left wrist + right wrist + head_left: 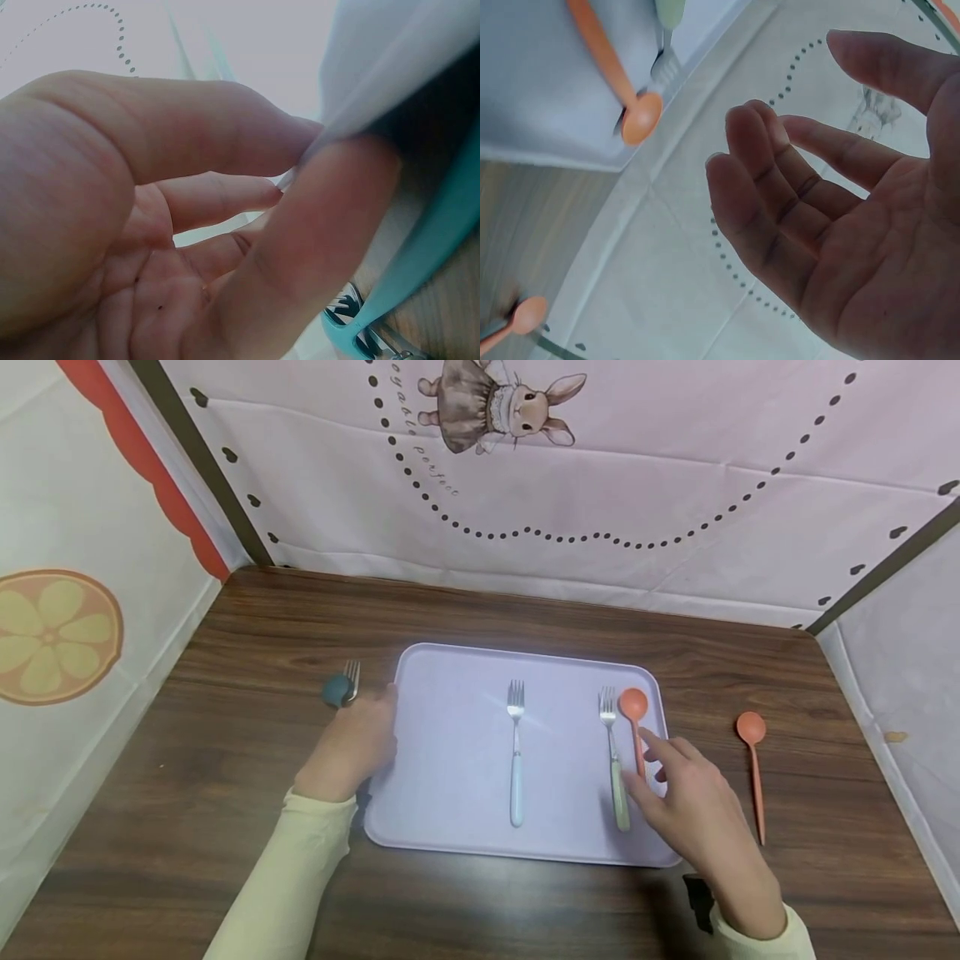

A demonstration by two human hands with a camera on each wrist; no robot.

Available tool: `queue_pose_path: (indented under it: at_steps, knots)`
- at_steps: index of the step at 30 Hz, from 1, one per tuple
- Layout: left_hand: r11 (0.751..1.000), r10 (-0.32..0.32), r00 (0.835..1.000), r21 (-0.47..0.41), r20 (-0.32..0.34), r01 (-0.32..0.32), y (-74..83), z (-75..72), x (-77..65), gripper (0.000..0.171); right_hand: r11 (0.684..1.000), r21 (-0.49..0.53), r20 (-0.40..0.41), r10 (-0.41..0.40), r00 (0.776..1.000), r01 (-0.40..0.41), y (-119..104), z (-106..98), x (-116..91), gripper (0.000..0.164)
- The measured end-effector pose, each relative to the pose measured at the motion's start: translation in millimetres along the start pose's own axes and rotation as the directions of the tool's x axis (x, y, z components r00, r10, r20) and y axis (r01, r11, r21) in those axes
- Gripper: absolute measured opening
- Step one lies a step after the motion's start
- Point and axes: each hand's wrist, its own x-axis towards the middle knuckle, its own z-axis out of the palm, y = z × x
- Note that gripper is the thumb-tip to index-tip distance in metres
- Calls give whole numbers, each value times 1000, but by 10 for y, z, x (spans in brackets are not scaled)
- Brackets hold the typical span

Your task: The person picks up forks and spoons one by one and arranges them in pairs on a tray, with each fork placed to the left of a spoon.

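Observation:
My left hand (pixel 351 747) pinches the left rim of a pale lilac tray (pixel 450 752); in the left wrist view thumb and a finger (pixel 330 217) meet on the edge. On the tray lie a fork with a light blue handle (pixel 517 785), a fork with a green handle (pixel 618 797) and an orange spoon (pixel 633 703). My right hand (pixel 697 806) hovers over the tray's right side beside that spoon's handle. In the right wrist view its fingers (pixel 739 191) are loosely bent, apart from the spoon, and hold nothing.
Left of the tray, a teal spoon (pixel 337 691) and a fork (pixel 353 675) lie partly hidden behind my left hand. Another orange spoon (pixel 752 728) lies on the wooden table (pixel 187 777) to the right. Printed cloth walls (pixel 637 485) enclose the back and sides.

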Motion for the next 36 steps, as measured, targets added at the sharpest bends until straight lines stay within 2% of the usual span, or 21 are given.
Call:
queue_pose_path:
  at_steps: [5,19,27,36]
  knots:
    - [1000,-3,1000,1,0,3,0,0,7,55,999,-18,-10,33,999,-33,96,-57,16,54]
    - [1000,1,1000,15,-9,-1,-7,9,2,55,998,19,-36,53,998,-53,287,-188,33,53]
    - [1000,6,1000,11,-15,-6,1,13,4,54,991,12,-18,137,990,-137,447,-298,7,56]
    - [1000,-5,1000,17,3,5,-7,19,16,54,985,-4,1,174,985,-174,579,-359,-15,61]
